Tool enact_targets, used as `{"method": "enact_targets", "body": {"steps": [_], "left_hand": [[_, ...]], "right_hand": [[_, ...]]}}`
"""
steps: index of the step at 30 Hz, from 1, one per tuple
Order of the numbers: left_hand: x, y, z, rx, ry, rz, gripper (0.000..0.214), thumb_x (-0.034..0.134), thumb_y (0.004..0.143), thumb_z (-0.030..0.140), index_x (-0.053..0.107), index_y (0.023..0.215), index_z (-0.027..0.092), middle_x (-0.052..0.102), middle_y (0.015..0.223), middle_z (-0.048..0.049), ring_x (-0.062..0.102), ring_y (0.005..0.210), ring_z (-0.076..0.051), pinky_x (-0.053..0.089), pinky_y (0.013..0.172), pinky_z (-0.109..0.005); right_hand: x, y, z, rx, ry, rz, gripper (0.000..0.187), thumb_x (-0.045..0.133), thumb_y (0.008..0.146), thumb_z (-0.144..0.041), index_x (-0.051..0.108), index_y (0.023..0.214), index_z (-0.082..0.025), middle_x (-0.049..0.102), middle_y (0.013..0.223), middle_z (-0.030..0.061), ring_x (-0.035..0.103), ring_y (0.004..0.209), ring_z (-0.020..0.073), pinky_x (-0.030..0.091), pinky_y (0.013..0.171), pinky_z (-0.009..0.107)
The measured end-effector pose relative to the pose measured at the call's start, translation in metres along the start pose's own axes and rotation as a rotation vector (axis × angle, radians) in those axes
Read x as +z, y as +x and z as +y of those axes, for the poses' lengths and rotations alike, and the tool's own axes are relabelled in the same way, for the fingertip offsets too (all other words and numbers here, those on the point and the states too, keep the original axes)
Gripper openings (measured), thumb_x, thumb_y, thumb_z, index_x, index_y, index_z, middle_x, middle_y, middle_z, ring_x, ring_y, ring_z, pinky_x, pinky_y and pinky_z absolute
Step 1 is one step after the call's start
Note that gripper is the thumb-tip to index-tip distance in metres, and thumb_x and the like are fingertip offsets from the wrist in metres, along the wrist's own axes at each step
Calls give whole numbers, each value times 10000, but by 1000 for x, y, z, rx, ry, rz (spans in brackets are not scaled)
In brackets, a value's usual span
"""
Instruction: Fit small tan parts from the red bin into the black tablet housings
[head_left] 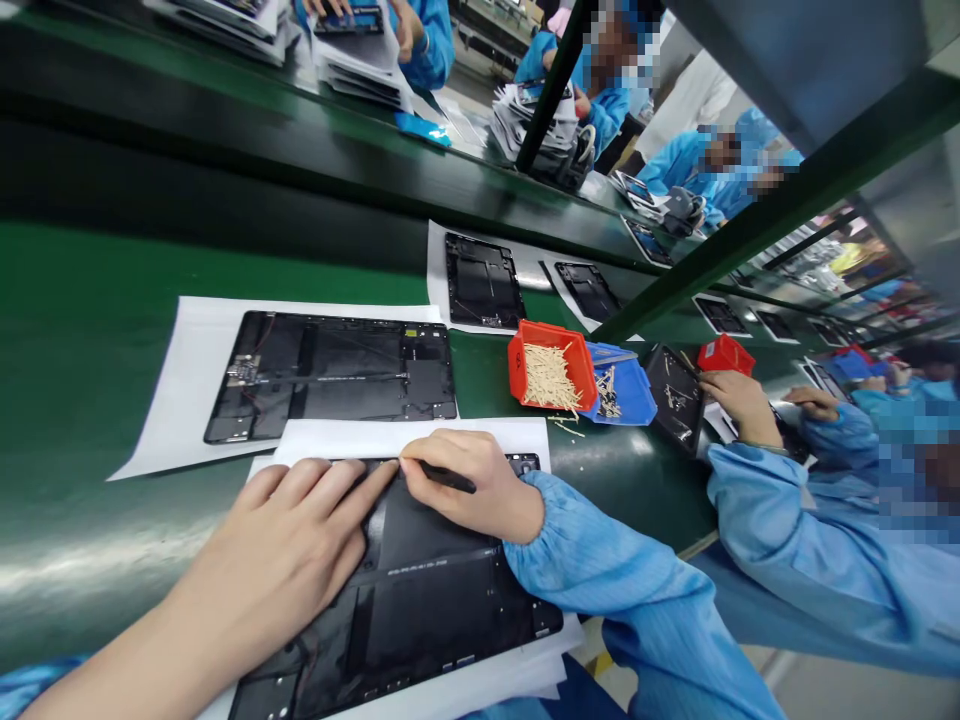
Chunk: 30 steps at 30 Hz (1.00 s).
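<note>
A black tablet back panel (pixel 442 600) lies on white paper (pixel 420 440) right under my hands. My left hand (pixel 277 565) rests flat on the panel with its fingers spread slightly. My right hand (pixel 472 485) is shut on a slim black tool (pixel 448 477), pressing its tip-side fingers to the panel near the top edge. Both hands are close together, and my fingertips nearly meet. Part of the panel is hidden under them. A second open black tablet panel (pixel 330 378) sits on its own paper sheet just beyond.
A red bin of wooden sticks (pixel 551 365) and a blue bin (pixel 622 395) stand on the green bench to the right. A co-worker's hands (pixel 739 405) work at another panel there. More panels lie further along, and other workers in blue sit across the bench behind a green frame bar.
</note>
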<state>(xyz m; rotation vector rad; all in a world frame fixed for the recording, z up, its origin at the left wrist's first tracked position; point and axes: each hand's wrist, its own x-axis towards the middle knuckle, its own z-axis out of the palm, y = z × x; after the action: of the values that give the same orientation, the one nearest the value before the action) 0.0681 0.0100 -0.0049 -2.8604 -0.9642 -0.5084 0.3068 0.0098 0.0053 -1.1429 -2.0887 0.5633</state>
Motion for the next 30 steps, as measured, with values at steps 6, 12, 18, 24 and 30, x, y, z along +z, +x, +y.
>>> {"method": "enact_targets", "body": {"steps": [6,12,18,24,30], "left_hand": [[3,-2,2,-38,-27,47,454,484,1017,195,703,1414,220,753,1061,-109,619,956,-328,406,853,-484],[1,2,2,7,11,40,438,492,1011,177,710,1388,128,739,1027,-131,593,937,-342,393,822,-484],[2,1,3,-5,31,41,438,497,1007,157,711,1389,131,749,1049,-141,618,937,-342,392,835,-498],[-1,0,6,-32,27,104,357,523,1026,155,703,1331,109,777,1061,-130,634,964,-333,418,845,-486],[-1,2,7,-45,6,135,337,509,1024,151,713,1291,128,764,992,-109,627,925,-323,420,825,-475]], "right_hand": [[-1,0,3,1,16,10,219,555,1081,-271,738,971,-222,796,880,58,723,749,172,614,763,303],[-1,0,4,-36,20,33,217,559,1084,-262,732,965,-208,796,865,65,718,726,167,602,735,295],[-2,1,3,3,39,16,233,561,1075,-285,745,952,-215,801,871,60,725,739,166,613,756,292],[-5,2,3,142,84,80,212,621,992,-267,733,819,-216,814,853,48,759,769,174,628,804,294],[-13,-2,3,208,138,76,244,694,986,-362,759,803,-214,808,803,44,749,716,179,628,729,290]]}}
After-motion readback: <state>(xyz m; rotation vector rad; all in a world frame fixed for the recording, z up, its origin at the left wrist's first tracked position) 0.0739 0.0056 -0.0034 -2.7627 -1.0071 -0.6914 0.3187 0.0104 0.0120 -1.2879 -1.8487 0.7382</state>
